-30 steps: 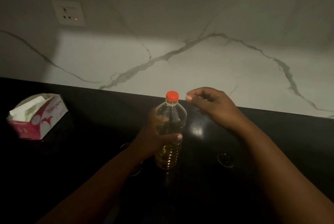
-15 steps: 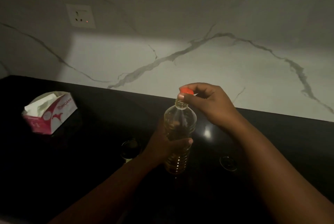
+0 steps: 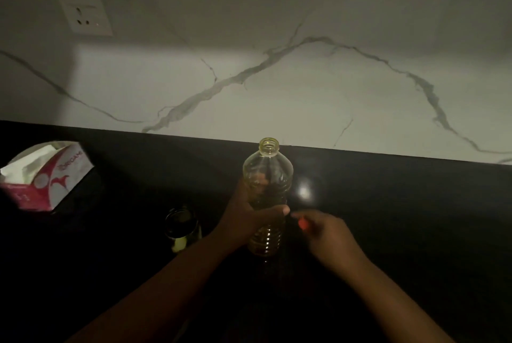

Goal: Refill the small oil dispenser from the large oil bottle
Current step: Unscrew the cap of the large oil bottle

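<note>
The large clear oil bottle point(image 3: 267, 176) stands upright on the black counter point(image 3: 401, 204), its neck uncapped, with yellow oil in its lower part. My left hand point(image 3: 243, 218) grips it around the middle. Just right of the bottle and low over the counter, my right hand point(image 3: 324, 231) holds the red cap point(image 3: 302, 224) in its fingers. A small glass dispenser point(image 3: 181, 227), open on top and holding a little yellowish oil, stands left of my left wrist.
A red and white tissue box point(image 3: 47, 176) sits at the far left of the counter. A marble wall point(image 3: 277, 79) with a socket point(image 3: 86, 15) rises behind. The scene is dim, and the counter near me is in deep shadow.
My right hand has taken the red cap off the bottle and moved it down to the right of the bottle. The left hand has kept its grip on the bottle.
</note>
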### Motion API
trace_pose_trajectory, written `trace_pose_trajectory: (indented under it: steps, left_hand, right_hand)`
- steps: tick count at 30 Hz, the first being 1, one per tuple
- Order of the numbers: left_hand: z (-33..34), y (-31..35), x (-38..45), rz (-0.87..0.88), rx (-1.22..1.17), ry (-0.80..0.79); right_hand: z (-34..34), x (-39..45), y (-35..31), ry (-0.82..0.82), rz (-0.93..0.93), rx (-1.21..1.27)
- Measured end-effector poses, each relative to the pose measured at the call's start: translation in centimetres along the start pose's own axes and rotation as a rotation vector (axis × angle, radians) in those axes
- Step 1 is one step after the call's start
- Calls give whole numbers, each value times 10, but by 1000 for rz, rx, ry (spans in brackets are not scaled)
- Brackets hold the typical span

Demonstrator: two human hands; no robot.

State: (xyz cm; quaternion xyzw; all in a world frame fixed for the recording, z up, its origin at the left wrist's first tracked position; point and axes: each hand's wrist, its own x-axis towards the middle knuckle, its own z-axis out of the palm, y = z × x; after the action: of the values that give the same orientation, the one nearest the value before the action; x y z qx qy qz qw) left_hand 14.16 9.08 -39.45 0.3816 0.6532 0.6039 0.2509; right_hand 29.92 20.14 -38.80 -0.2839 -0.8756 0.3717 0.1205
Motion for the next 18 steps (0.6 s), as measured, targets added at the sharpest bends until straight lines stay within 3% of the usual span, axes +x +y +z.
trace_pose_trajectory:
  steps: [6,13,18]
  left_hand:
    - [12,-7,2,6,-21,-23]
    - [8,-5,-18,-52,0,-77]
    - [-26,21,-46,-40,219,6]
  right_hand:
    - [40,-22,42,-178,16,-320]
    - [49,-32,45,-27,-108,-328]
    - [31,-36,25,179,-126,-181]
